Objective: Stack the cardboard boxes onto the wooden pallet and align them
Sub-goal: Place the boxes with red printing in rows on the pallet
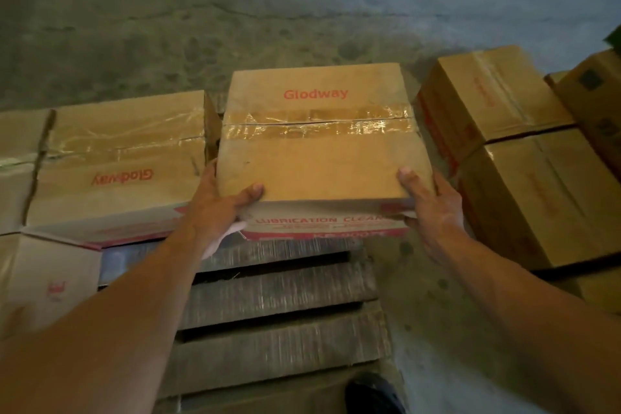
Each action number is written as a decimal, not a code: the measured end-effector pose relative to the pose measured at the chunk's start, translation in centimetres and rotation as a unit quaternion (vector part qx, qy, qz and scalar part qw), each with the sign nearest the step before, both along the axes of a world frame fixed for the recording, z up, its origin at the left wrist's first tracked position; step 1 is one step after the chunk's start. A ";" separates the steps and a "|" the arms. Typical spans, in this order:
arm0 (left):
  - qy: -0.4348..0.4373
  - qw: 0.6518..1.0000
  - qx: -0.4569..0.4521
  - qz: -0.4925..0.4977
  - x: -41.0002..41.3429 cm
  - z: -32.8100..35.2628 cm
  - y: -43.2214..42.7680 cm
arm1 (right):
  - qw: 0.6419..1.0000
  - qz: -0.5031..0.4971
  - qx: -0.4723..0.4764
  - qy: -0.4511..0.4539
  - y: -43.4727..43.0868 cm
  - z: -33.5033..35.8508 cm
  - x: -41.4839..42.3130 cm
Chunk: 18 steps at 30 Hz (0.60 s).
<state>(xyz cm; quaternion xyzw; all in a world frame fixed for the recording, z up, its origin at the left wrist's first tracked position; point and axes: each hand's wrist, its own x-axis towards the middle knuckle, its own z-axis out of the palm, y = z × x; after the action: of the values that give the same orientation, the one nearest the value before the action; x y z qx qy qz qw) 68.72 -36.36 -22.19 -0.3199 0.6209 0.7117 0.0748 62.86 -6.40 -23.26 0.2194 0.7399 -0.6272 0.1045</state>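
Observation:
A taped cardboard box marked "Glodway" is in the middle of the view, over the far end of the wooden pallet. My left hand grips its near left corner, thumb on top. My right hand holds its near right corner, thumb on top. Whether the box rests on the slats or hangs just above them I cannot tell. A second Glodway box sits on the pallet directly to its left, print upside down. Another box lies at the near left.
Off the pallet on the right, two boxes sit side by side on the concrete floor, with more boxes at the right edge. A dark shoe stands at the pallet's near right edge.

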 end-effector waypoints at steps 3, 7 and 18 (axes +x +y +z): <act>0.026 0.999 -0.018 0.026 -1.0 -3.2 -0.7 | 1.000 -0.007 0.011 0.008 -1.2 -2.8 -1.3; 0.033 0.995 -0.070 0.058 -2.3 -7.1 -1.9 | 1.000 0.006 0.009 0.009 -3.0 -6.5 -3.5; -0.040 0.919 -0.295 0.258 -5.4 -13.3 2.4 | 0.997 0.074 -0.018 -0.016 -5.6 -13.4 -7.9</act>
<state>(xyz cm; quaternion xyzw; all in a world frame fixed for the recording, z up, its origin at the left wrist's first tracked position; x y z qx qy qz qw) 63.34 -33.96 -35.46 -0.5050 0.6950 0.4774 -0.1845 54.92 -11.98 -36.67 0.1722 0.7410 -0.6275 0.1661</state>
